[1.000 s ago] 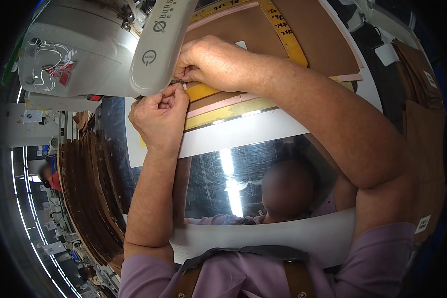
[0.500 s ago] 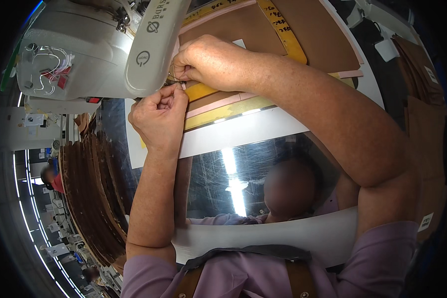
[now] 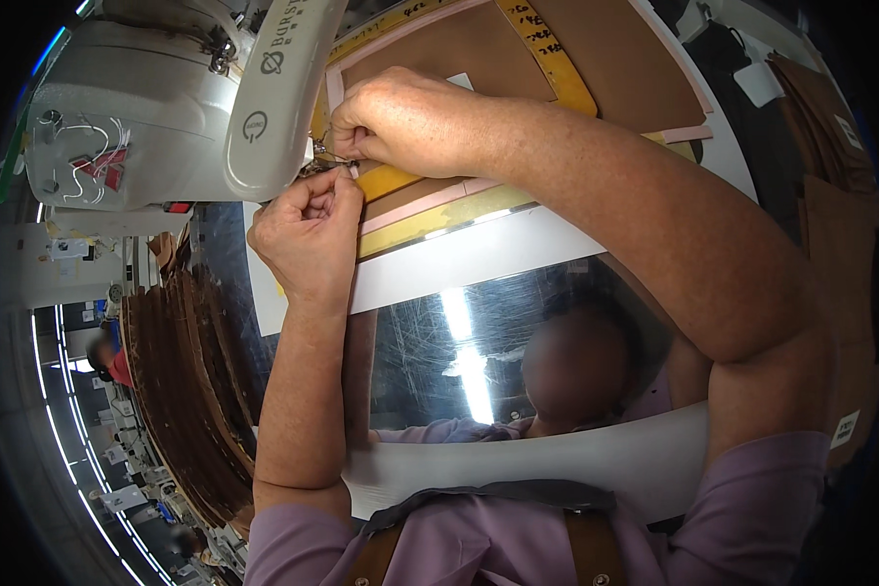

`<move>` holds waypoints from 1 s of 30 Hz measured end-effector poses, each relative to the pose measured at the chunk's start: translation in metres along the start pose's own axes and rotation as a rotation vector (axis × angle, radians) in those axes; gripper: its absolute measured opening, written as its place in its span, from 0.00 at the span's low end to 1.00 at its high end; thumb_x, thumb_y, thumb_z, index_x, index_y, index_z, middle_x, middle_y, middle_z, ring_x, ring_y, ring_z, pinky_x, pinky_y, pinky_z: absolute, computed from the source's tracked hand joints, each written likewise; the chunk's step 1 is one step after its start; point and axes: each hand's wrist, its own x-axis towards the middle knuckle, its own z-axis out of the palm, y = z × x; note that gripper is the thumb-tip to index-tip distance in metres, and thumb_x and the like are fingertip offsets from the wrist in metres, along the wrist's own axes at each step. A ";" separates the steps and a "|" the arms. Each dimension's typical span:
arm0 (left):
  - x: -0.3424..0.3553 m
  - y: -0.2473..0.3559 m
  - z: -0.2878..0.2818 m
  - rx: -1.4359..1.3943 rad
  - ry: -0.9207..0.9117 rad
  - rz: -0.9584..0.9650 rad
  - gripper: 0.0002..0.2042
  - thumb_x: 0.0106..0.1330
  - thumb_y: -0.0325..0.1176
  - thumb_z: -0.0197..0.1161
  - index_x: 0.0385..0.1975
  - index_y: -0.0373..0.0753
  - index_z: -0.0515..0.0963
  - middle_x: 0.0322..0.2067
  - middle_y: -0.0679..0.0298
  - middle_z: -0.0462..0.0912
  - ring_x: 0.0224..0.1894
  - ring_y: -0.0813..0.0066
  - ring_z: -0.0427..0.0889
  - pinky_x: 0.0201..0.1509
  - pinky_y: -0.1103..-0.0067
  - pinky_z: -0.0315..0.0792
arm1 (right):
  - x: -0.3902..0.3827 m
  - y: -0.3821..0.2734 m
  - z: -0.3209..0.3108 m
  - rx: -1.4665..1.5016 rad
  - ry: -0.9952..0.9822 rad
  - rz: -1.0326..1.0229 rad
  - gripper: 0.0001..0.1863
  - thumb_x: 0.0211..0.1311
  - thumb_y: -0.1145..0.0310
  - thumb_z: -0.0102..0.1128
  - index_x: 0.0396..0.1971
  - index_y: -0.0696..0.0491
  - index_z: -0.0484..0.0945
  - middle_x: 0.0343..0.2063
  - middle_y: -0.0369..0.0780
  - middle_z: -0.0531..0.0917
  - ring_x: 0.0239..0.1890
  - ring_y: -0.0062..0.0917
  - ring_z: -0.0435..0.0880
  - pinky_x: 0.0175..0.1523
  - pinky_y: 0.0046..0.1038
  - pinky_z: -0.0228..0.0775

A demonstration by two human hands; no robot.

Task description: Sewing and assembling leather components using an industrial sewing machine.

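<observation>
My left hand (image 3: 308,234) is closed in a pinch at the front edge of the work, beside the sewing machine (image 3: 137,107). Just above it, the fingers of my right hand (image 3: 410,122) curl down and press together near the needle area. Between the two fingertips sits something small and dark, too hidden to name. Beneath my hands lies a yellow frame (image 3: 573,83) with handwritten marks, on a brown panel (image 3: 630,59) edged with pink strips (image 3: 689,134). The machine's pale head cover (image 3: 278,98) partly blocks the needle area.
A white sheet (image 3: 439,256) lies under the panel, on a shiny, scratched metal tabletop (image 3: 415,361). Brown layered sheets (image 3: 181,391) stand to the left. More brown pieces (image 3: 840,293) hang at the right edge. Other people sit far off at the lower left.
The view has shifted slightly, so the machine appears a little further left. Both hands keep nearly the same place and the same closed fingers.
</observation>
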 end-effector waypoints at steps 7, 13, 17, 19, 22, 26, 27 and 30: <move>0.001 0.001 0.000 0.007 -0.004 -0.009 0.05 0.55 0.26 0.72 0.28 0.30 0.87 0.18 0.63 0.85 0.20 0.84 0.81 0.30 0.85 0.75 | 0.003 0.005 0.002 0.060 0.053 -0.098 0.04 0.63 0.72 0.65 0.35 0.56 0.84 0.32 0.43 0.87 0.37 0.32 0.88 0.46 0.33 0.80; 0.000 0.001 0.000 0.022 -0.006 -0.005 0.05 0.55 0.26 0.72 0.29 0.30 0.88 0.18 0.64 0.85 0.19 0.84 0.81 0.30 0.85 0.75 | 0.006 0.007 0.007 0.048 0.080 -0.113 0.04 0.62 0.73 0.65 0.35 0.56 0.84 0.32 0.44 0.87 0.37 0.33 0.88 0.45 0.33 0.80; 0.000 0.002 0.000 0.039 -0.032 -0.016 0.07 0.58 0.27 0.72 0.32 0.30 0.87 0.19 0.67 0.84 0.22 0.87 0.78 0.30 0.87 0.73 | 0.005 0.009 0.008 0.070 0.106 -0.143 0.05 0.63 0.72 0.65 0.35 0.57 0.84 0.32 0.44 0.88 0.37 0.34 0.88 0.46 0.34 0.80; 0.000 0.003 0.000 0.025 -0.008 -0.014 0.06 0.55 0.26 0.72 0.29 0.30 0.88 0.17 0.64 0.84 0.19 0.84 0.80 0.29 0.85 0.74 | 0.006 0.008 0.009 0.037 0.096 -0.118 0.05 0.63 0.72 0.65 0.35 0.57 0.84 0.33 0.44 0.87 0.38 0.35 0.88 0.46 0.34 0.80; 0.000 0.002 -0.001 0.027 -0.017 -0.030 0.06 0.55 0.26 0.72 0.29 0.30 0.88 0.17 0.65 0.84 0.19 0.85 0.80 0.29 0.85 0.74 | 0.004 0.005 0.008 -0.035 0.076 -0.096 0.05 0.63 0.71 0.65 0.35 0.57 0.84 0.33 0.44 0.87 0.39 0.36 0.88 0.48 0.35 0.80; -0.001 0.002 -0.003 0.060 -0.073 -0.029 0.07 0.61 0.28 0.73 0.34 0.29 0.87 0.21 0.69 0.83 0.24 0.89 0.76 0.30 0.88 0.71 | 0.003 0.001 0.003 -0.132 0.029 -0.095 0.06 0.63 0.70 0.65 0.35 0.56 0.84 0.33 0.45 0.87 0.40 0.36 0.87 0.49 0.36 0.79; 0.000 0.002 -0.002 0.059 -0.071 -0.028 0.07 0.61 0.28 0.73 0.34 0.30 0.87 0.21 0.69 0.83 0.24 0.89 0.76 0.30 0.88 0.71 | 0.003 0.000 0.003 -0.132 0.030 -0.094 0.06 0.63 0.70 0.65 0.35 0.56 0.84 0.33 0.45 0.87 0.40 0.36 0.87 0.49 0.36 0.79; 0.000 0.002 -0.002 0.065 -0.067 -0.026 0.07 0.61 0.28 0.72 0.34 0.30 0.87 0.21 0.69 0.83 0.23 0.90 0.75 0.30 0.89 0.70 | 0.003 0.001 0.003 -0.131 0.034 -0.100 0.06 0.63 0.70 0.65 0.36 0.56 0.84 0.33 0.44 0.87 0.40 0.35 0.88 0.49 0.36 0.79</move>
